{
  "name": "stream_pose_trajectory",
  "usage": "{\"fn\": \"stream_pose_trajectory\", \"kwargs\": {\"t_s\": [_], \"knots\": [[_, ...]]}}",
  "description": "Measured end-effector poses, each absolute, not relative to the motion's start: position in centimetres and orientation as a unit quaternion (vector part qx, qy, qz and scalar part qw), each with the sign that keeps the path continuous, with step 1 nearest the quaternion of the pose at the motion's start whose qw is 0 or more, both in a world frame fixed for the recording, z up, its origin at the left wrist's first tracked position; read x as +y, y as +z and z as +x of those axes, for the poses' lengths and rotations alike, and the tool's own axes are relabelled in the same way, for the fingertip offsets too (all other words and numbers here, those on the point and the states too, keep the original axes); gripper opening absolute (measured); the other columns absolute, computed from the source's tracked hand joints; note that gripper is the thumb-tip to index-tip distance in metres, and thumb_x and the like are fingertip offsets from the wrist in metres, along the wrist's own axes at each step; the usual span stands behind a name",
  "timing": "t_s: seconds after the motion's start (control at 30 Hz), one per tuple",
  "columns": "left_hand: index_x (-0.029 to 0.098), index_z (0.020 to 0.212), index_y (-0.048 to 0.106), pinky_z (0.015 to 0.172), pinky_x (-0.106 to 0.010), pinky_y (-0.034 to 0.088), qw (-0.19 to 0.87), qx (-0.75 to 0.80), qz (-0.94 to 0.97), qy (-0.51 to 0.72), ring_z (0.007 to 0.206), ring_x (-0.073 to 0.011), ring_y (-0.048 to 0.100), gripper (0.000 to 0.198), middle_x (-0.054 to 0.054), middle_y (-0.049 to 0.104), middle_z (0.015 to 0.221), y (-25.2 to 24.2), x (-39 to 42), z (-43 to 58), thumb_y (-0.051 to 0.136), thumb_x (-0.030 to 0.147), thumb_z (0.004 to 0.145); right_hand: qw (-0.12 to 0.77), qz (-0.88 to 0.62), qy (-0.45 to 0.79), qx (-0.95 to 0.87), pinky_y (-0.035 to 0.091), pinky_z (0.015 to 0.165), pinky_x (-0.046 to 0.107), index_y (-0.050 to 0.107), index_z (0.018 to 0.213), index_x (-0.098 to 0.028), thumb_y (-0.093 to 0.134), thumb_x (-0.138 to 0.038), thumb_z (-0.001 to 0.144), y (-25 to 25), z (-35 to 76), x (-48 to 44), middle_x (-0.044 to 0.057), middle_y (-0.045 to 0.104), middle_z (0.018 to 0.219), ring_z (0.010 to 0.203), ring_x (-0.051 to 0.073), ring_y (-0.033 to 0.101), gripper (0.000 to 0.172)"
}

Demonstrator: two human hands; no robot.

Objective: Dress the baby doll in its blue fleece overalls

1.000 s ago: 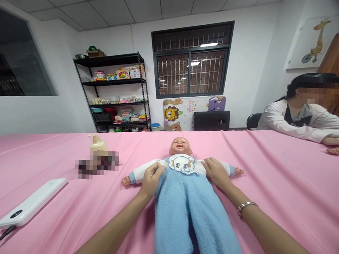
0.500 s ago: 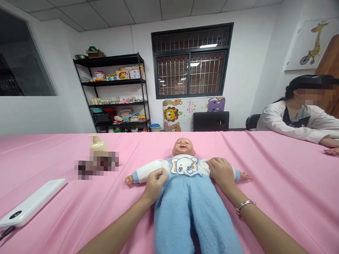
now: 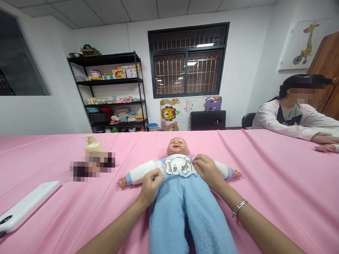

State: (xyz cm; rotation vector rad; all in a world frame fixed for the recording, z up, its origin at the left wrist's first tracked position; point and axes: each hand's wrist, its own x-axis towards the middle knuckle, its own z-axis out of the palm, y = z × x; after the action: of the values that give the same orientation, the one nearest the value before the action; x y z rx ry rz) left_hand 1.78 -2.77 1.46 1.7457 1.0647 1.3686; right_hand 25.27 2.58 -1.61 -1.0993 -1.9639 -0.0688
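Note:
A baby doll [image 3: 177, 146] lies on its back on the pink-covered table, arms spread and head away from me. It wears a white top with blue cuffs and fuzzy blue overalls [image 3: 172, 205] with an elephant patch [image 3: 179, 167] on the chest. My left hand [image 3: 151, 183] is closed against the left side of the overalls, below the doll's arm; what its fingers hold is hidden. At the right edge of the patch, my right hand [image 3: 208, 171] curls its fingers onto the overalls' bib, the thumb out of sight. A silver bangle [image 3: 239, 208] circles my right wrist.
Left of the doll stands a cream pump bottle [image 3: 93, 144], with a blurred patch before it. A white power bank [image 3: 24, 207] with a black cable lies at the near left. Another person [image 3: 289, 112] sits at the right, arms on the table [image 3: 281, 175]. Shelves [image 3: 110, 80] stand behind.
My right hand has moved inward from the doll's shoulder to the edge of the elephant patch, its fingers now curled. My left hand stays at the doll's side. The view has shifted slightly.

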Motion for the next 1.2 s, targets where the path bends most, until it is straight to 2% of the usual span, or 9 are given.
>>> {"fn": "stream_pose_trajectory", "kwargs": {"t_s": [0.13,0.23,0.67,0.83,0.97,1.13,1.2], "knots": [[0.017,0.051,0.032,0.052,-0.023,0.023,0.321,0.421,0.678,0.510,0.052,-0.0087,0.027,0.022,0.004,0.029,0.051,1.34,-2.67,1.76,0.041,0.029,0.067,0.403,-0.437,0.026,-0.804,0.041,0.079,0.033,0.054,0.086,-0.019,0.038,-0.017,0.081,-1.24,25.60,2.24,0.006,0.056,0.092,0.087,0.017,0.050,0.016],[0.017,0.051,0.032,0.052,-0.023,0.023,0.321,0.422,0.680,0.506,0.052,-0.0087,0.027,0.021,0.004,0.029,0.052,1.27,-2.60,1.77,0.041,0.028,0.067,0.367,-0.454,0.025,-0.812,0.040,0.082,0.033,0.053,0.092,-0.019,0.038,-0.017,0.081,-1.04,25.66,1.99,0.006,0.055,0.099,0.092,0.018,0.048,0.019],[0.017,0.053,0.033,0.052,-0.023,0.023,0.317,0.428,0.690,0.490,0.052,-0.0083,0.028,0.021,0.005,0.029,0.052,1.09,-2.47,1.86,0.042,0.027,0.069,0.293,-0.516,-0.034,-0.804,0.039,0.078,0.033,0.052,0.107,-0.019,0.033,-0.032,0.088,-1.87,25.73,2.80,0.009,0.055,0.095,0.090,0.020,0.049,0.030],[0.017,0.054,0.034,0.053,-0.023,0.024,0.312,0.429,0.695,0.486,0.053,-0.0086,0.029,0.021,0.005,0.030,0.053,1.05,-2.48,1.85,0.043,0.027,0.070,0.281,-0.531,-0.052,-0.798,0.037,0.076,0.033,0.047,0.115,-0.015,0.031,-0.035,0.089,-1.97,25.66,2.88,0.010,0.057,0.095,0.088,0.021,0.049,0.037],[0.017,0.055,0.033,0.053,-0.023,0.024,0.311,0.431,0.697,0.482,0.053,-0.0085,0.029,0.021,0.005,0.029,0.054,0.93,-2.40,1.77,0.043,0.027,0.071,0.257,-0.541,-0.037,-0.800,0.035,0.077,0.034,0.050,0.111,-0.019,0.030,-0.037,0.088,-1.72,25.63,2.83,0.008,0.060,0.096,0.088,0.022,0.049,0.036],[0.017,0.055,0.034,0.054,-0.023,0.024,0.308,0.433,0.699,0.478,0.055,-0.0086,0.029,0.022,0.005,0.030,0.055,0.84,-2.24,1.73,0.043,0.027,0.072,0.294,-0.572,0.027,-0.765,0.034,0.076,0.031,0.051,0.096,-0.016,0.036,-0.040,0.085,-1.25,25.73,2.46,0.009,0.061,0.094,0.088,0.021,0.053,0.031],[0.017,0.055,0.034,0.054,-0.023,0.024,0.309,0.431,0.701,0.478,0.055,-0.0087,0.029,0.022,0.005,0.030,0.055,0.83,-2.21,1.74,0.043,0.028,0.073,0.291,-0.564,0.061,-0.770,0.035,0.073,0.029,0.051,0.097,-0.016,0.034,-0.040,0.086,-1.11,25.80,2.36,0.008,0.062,0.093,0.085,0.020,0.054,0.031]]}}
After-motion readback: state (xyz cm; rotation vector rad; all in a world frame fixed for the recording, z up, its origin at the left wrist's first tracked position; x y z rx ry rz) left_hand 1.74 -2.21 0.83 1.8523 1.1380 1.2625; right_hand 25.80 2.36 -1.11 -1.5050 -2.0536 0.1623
